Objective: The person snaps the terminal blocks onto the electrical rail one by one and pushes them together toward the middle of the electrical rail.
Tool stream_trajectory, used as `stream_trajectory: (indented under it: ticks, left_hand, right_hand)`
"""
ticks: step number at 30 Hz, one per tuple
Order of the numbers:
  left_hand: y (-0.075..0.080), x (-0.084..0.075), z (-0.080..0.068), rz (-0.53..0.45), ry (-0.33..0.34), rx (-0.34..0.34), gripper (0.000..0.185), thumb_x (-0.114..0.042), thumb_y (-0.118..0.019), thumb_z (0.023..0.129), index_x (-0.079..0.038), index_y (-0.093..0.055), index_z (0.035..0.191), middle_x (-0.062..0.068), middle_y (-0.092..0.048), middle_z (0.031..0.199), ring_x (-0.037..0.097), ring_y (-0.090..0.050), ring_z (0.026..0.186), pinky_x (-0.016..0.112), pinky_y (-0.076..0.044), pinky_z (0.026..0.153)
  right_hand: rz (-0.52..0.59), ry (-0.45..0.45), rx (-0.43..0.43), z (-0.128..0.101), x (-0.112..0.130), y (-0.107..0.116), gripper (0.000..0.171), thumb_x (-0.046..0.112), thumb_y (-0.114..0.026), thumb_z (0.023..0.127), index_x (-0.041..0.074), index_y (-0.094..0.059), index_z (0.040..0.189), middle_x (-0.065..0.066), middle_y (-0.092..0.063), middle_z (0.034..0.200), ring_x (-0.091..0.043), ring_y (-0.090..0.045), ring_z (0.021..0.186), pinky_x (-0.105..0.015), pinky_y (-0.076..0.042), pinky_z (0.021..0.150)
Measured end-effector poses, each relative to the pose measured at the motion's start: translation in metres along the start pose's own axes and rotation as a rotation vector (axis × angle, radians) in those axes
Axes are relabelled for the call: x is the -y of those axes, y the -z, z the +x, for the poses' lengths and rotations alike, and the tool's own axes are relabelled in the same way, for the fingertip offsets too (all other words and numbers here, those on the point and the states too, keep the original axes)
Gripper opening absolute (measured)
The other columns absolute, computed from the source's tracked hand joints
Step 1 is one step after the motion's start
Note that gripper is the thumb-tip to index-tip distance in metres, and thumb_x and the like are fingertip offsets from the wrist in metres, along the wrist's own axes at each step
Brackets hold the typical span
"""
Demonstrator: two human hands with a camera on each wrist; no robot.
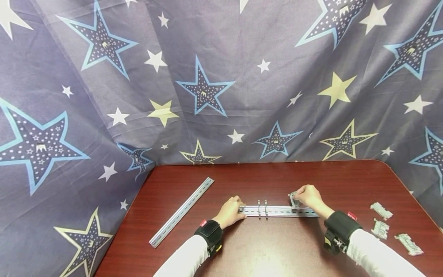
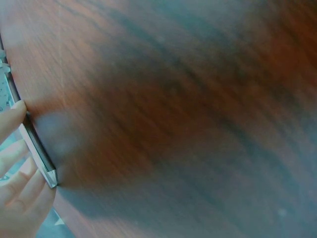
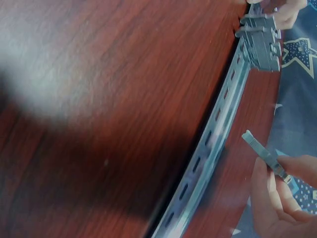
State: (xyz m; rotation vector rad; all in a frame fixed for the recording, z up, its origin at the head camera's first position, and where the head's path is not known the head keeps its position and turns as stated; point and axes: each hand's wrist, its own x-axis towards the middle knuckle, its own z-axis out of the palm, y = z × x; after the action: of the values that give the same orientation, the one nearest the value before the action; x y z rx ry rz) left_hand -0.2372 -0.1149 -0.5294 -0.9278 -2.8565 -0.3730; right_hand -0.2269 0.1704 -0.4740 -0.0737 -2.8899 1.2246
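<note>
**Slotted rail held at both ends on the bench**

A slotted metal rail [image 1: 278, 211] is laid flat across the dark red bench [image 1: 270, 181], near its front edge. Its left end is gripped by the left hand [image 1: 231, 211], whose fingers [image 2: 17, 163] are curled against the rail end. A small grey terminal block [image 3: 265, 154] is pinched between the fingers of the right hand [image 1: 309, 197], just above the rail's right part. Two blocks [image 1: 262, 209] are already seated upright on the rail between the hands. A second rail [image 1: 182, 211] is lying diagonally to the left, well apart. Three loose blocks [image 1: 381, 211] are scattered at the right.
</note>
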Motion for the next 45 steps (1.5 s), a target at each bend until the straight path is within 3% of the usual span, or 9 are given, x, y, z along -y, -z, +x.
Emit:
stream_trajectory:
  ticks: [19, 27, 36, 45]
  left_hand:
    - [0.003, -0.002, 0.0, -0.011, 0.007, -0.01, 0.03, -0.026, -0.076, 0.063, -0.01, -0.069, 0.088, 0.002, -0.055, 0.082, 0.015, -0.05, 0.076, 0.025, -0.043, 0.066]
    - [0.003, -0.002, 0.0, -0.022, 0.014, -0.01, 0.03, -0.025, -0.076, 0.064, -0.01, -0.069, 0.088, 0.002, -0.055, 0.082, 0.015, -0.051, 0.076, 0.025, -0.043, 0.065]
    - [0.005, -0.003, -0.001, -0.025, 0.02, 0.0, 0.03, -0.025, -0.075, 0.065, -0.01, -0.069, 0.09, 0.001, -0.054, 0.083, 0.015, -0.051, 0.077, 0.024, -0.043, 0.066]
    - [0.005, -0.004, 0.0, -0.032, 0.017, -0.001, 0.03, -0.024, -0.075, 0.064, -0.009, -0.068, 0.089, 0.002, -0.055, 0.083, 0.015, -0.051, 0.078, 0.025, -0.043, 0.066]
  right_hand:
    - [0.069, -0.045, 0.036, -0.006, 0.016, -0.031, 0.006, 0.003, -0.06, 0.065, -0.003, -0.059, 0.065, -0.005, -0.058, 0.06, -0.012, -0.054, 0.045, -0.025, -0.045, 0.045]
    - [0.022, -0.035, 0.013, -0.009, 0.022, -0.039, 0.007, 0.005, -0.062, 0.064, -0.001, -0.059, 0.064, -0.004, -0.059, 0.058, -0.011, -0.054, 0.042, -0.027, -0.045, 0.049]
    - [-0.05, -0.002, -0.018, -0.012, 0.026, -0.044, 0.008, 0.008, -0.063, 0.06, 0.001, -0.057, 0.062, -0.005, -0.058, 0.062, -0.02, -0.053, 0.06, -0.034, -0.043, 0.059]
    - [-0.063, -0.001, -0.023, -0.014, 0.028, -0.049, 0.01, 0.006, -0.063, 0.06, 0.001, -0.055, 0.062, -0.005, -0.058, 0.061, -0.021, -0.056, 0.061, -0.035, -0.044, 0.061]
